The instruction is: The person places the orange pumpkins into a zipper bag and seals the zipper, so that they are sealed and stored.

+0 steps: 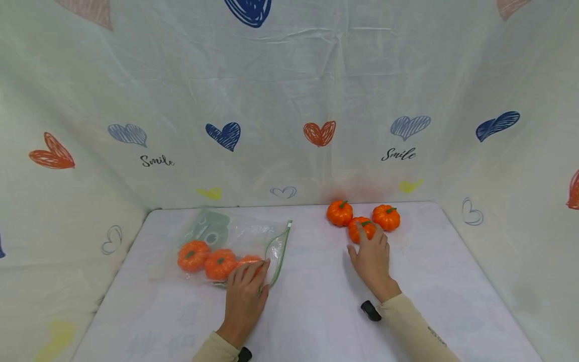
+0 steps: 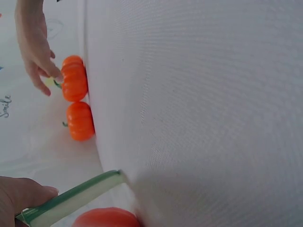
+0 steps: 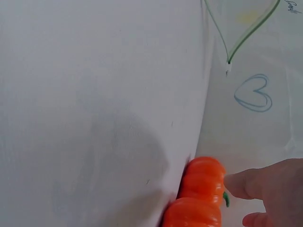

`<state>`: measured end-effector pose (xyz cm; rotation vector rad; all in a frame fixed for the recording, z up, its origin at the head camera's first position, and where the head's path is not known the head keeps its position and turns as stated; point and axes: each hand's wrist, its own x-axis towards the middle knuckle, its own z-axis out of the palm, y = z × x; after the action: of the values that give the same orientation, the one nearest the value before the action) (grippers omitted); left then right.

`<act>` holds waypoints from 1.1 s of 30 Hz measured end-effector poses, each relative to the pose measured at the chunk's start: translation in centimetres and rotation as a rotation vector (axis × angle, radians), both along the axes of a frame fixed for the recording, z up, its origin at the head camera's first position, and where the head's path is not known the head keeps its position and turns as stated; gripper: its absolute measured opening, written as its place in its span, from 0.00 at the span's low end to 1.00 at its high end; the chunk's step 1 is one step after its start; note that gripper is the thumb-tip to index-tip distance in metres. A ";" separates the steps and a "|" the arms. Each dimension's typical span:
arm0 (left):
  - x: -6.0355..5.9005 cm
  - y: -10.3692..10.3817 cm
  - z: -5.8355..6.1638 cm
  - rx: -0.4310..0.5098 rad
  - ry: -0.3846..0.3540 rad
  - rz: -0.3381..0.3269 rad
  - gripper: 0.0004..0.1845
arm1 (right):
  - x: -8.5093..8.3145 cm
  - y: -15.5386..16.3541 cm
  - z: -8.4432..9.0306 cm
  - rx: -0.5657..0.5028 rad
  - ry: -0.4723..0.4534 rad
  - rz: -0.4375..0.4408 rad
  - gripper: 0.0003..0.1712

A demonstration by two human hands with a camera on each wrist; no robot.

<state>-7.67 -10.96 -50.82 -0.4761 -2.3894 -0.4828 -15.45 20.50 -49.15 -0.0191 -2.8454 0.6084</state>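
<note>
**Hands at the bag and at the loose pumpkins**

Pumpkins were the matter on this white table (image 1: 316,301), in two groups. Three small orange plastic pumpkins with green stems lay inside a clear zip bag with a green seal strip (image 1: 235,246), on the left part of the table. The left hand (image 1: 246,289) rested on the bag near its open mouth, fingers lying over the nearest bagged pumpkin (image 1: 250,261). In the left wrist view, the thumb (image 2: 23,194) pressed on the green seal strip (image 2: 71,201), probably to keep the mouth of the bag steady and open; I judged the hand as pinching the bag edge.

Three more orange pumpkins stood close together near the back edge on the right. The right hand (image 1: 373,259) lay flat with straight fingers, and its fingertips touched the front pumpkin (image 1: 361,229) at the green stem. It held nothing yet. The other two loose pumpkins (image 1: 340,212) (image 1: 386,217) stood just behind, touching or almost touching the front one.

A cloth printed with hearts and the word "Smile" (image 1: 289,100) hung around the table on three sides.
</note>
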 end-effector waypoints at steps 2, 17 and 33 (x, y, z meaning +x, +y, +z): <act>0.0 0.0 0.0 0.000 -0.003 0.000 0.39 | -0.2 0.1 -0.1 -0.001 -0.020 -0.003 0.39; 0.3 0.1 0.2 0.017 0.037 -0.015 0.40 | -1.6 0.7 -0.9 0.010 -0.111 -0.025 0.41; 0.0 -0.1 0.0 0.020 0.049 -0.024 0.39 | -2.2 1.3 -1.4 0.048 0.012 0.008 0.37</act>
<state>-7.64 -11.08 -50.82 -0.5029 -2.3319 -0.4999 -17.67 21.78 -50.50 0.0047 -2.8487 0.5399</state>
